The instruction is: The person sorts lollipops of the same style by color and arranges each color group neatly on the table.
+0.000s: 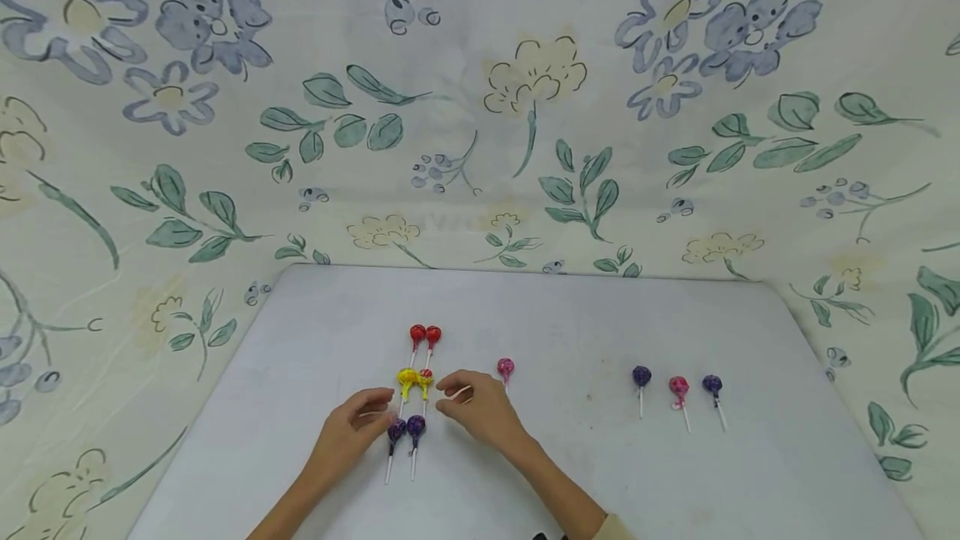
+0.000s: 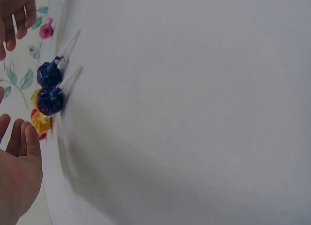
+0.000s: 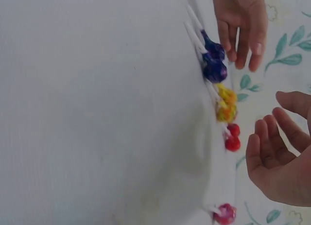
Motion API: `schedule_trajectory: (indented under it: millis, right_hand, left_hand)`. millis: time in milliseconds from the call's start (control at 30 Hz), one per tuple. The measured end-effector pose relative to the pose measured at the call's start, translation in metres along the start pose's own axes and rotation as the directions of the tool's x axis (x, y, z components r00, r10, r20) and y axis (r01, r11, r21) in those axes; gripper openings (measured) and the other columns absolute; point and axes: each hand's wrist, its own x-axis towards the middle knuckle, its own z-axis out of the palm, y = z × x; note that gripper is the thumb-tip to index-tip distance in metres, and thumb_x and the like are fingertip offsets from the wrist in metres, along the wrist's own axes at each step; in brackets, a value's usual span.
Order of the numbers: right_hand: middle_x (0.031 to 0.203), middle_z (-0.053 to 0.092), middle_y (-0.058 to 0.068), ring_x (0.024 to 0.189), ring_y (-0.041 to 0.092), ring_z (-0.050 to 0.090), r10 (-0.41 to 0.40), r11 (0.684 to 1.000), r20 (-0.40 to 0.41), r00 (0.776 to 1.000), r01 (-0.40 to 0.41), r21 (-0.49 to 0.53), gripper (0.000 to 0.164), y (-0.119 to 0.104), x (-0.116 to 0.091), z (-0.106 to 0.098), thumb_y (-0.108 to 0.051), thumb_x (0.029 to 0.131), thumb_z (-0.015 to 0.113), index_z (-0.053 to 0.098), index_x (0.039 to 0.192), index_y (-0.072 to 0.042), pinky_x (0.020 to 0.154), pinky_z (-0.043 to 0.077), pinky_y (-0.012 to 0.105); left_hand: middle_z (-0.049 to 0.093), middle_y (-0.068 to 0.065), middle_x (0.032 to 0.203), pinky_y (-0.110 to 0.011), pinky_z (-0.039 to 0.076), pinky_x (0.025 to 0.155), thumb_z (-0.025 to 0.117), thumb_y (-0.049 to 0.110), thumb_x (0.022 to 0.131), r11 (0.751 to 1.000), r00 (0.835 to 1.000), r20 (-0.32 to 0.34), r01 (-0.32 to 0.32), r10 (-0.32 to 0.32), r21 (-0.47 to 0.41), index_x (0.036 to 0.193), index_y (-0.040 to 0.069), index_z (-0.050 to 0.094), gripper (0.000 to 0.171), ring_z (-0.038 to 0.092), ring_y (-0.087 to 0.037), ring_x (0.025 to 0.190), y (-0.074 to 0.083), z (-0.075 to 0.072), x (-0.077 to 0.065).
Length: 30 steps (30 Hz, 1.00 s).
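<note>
Lollipops lie in pairs up the left half of the white table: two red lollipops [image 1: 425,333] at the far end, two yellow lollipops [image 1: 407,379] in the middle, two dark purple lollipops [image 1: 416,425] nearest. My left hand [image 1: 351,427] hovers just left of the purple pair, fingers loosely bent; whether a fingertip touches one, I cannot tell. To the right of the yellow pair is my right hand [image 1: 483,411], fingers relaxed and holding nothing. Both wrist views show gaps between thumb and fingers. A pink lollipop [image 1: 506,367] lies just beyond the right hand, its stick partly hidden.
Farther right on the white table [image 1: 570,457] lie a purple lollipop [image 1: 641,376], a pink lollipop [image 1: 678,387] and another purple lollipop [image 1: 712,385], spaced apart in a row. Flower-patterned cloth [image 1: 465,215] rises behind the table and borders its sides.
</note>
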Motion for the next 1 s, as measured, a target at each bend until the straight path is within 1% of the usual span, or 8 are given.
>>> schedule_trajectory:
  millis: [100, 200, 333, 400, 567, 700, 833, 1000]
  right_hand:
    - [0.098, 0.069, 0.004, 0.083, 0.012, 0.061, -0.011, 1.0, -0.023, 1.0, 0.011, -0.011, 0.02, 0.001, -0.002, -0.013, -0.012, 0.09, 0.074, 0.073, 0.109, -0.005, 0.07, 0.053, 0.022]
    - [0.102, 0.07, 0.008, 0.085, 0.015, 0.063, -0.023, 1.0, -0.046, 0.999, 0.022, -0.021, 0.021, 0.002, -0.004, -0.026, -0.012, 0.091, 0.074, 0.073, 0.11, -0.004, 0.071, 0.054, 0.023]
    - [0.104, 0.07, 0.009, 0.086, 0.016, 0.064, -0.023, 0.999, -0.08, 0.997, 0.021, -0.027, 0.023, 0.006, -0.006, -0.043, -0.013, 0.091, 0.073, 0.072, 0.112, -0.004, 0.074, 0.055, 0.024]
    - [0.103, 0.07, 0.009, 0.087, 0.017, 0.064, -0.026, 1.0, -0.1, 0.995, 0.025, -0.019, 0.023, 0.009, -0.007, -0.051, -0.012, 0.091, 0.074, 0.072, 0.112, -0.004, 0.075, 0.055, 0.026]
    - [0.101, 0.07, 0.007, 0.089, 0.019, 0.064, -0.011, 1.0, -0.144, 0.99, 0.013, 0.01, 0.022, 0.018, -0.011, -0.07, -0.011, 0.09, 0.074, 0.072, 0.111, -0.005, 0.076, 0.056, 0.029]
    - [0.106, 0.07, 0.008, 0.092, 0.021, 0.064, 0.01, 1.0, -0.172, 0.985, -0.009, 0.01, 0.022, 0.025, -0.017, -0.082, -0.011, 0.091, 0.073, 0.072, 0.112, -0.006, 0.078, 0.056, 0.032]
    - [0.108, 0.07, 0.01, 0.096, 0.023, 0.065, 0.029, 1.0, -0.202, 0.979, -0.028, 0.005, 0.024, 0.033, -0.023, -0.093, -0.009, 0.091, 0.073, 0.071, 0.114, -0.003, 0.084, 0.056, 0.035]
    - [0.108, 0.069, 0.013, 0.097, 0.025, 0.065, 0.07, 0.997, -0.236, 0.969, -0.065, 0.03, 0.024, 0.042, -0.031, -0.107, -0.007, 0.09, 0.072, 0.071, 0.114, -0.002, 0.086, 0.056, 0.036]
  left_hand:
    - [0.065, -0.012, 0.122, -0.02, 0.051, 0.089, 0.072, 0.011, 0.093, 0.999, 0.999, 0.002, -0.035, 0.035, -0.003, 0.125, -0.002, 0.062, 0.036, 0.061, -0.028, 0.11, 0.009, 0.001, 0.006]
    - [0.065, -0.013, 0.12, -0.02, 0.052, 0.089, 0.072, 0.009, 0.092, 0.996, 0.996, 0.015, -0.088, 0.089, -0.025, 0.125, -0.003, 0.062, 0.036, 0.062, -0.028, 0.108, 0.017, 0.004, 0.012]
    - [0.067, -0.015, 0.117, -0.022, 0.052, 0.09, 0.071, 0.005, 0.091, 0.982, 0.983, 0.051, -0.17, 0.174, -0.08, 0.123, -0.004, 0.063, 0.034, 0.063, -0.028, 0.105, 0.026, 0.013, 0.02]
    - [0.067, -0.016, 0.116, -0.022, 0.052, 0.091, 0.072, 0.006, 0.092, 0.977, 0.978, 0.072, -0.189, 0.196, -0.101, 0.123, -0.004, 0.063, 0.034, 0.063, -0.027, 0.104, 0.031, 0.019, 0.024]
    - [0.066, -0.017, 0.116, -0.023, 0.051, 0.093, 0.072, 0.009, 0.092, 0.975, 0.973, 0.118, -0.182, 0.197, -0.131, 0.124, -0.004, 0.063, 0.036, 0.064, -0.023, 0.105, 0.042, 0.034, 0.033]
    - [0.066, -0.019, 0.117, -0.027, 0.052, 0.093, 0.072, 0.007, 0.091, 0.972, 0.97, 0.138, -0.18, 0.2, -0.149, 0.124, -0.004, 0.064, 0.036, 0.064, -0.026, 0.107, 0.047, 0.045, 0.04]
    - [0.065, -0.022, 0.118, -0.029, 0.053, 0.092, 0.072, 0.005, 0.091, 0.967, 0.963, 0.148, -0.204, 0.227, -0.156, 0.124, -0.006, 0.063, 0.036, 0.064, -0.03, 0.108, 0.051, 0.055, 0.048]
    - [0.065, -0.023, 0.118, -0.031, 0.054, 0.09, 0.072, 0.005, 0.091, 0.967, 0.958, 0.162, -0.216, 0.237, -0.137, 0.125, -0.006, 0.062, 0.037, 0.064, -0.032, 0.106, 0.055, 0.07, 0.056]
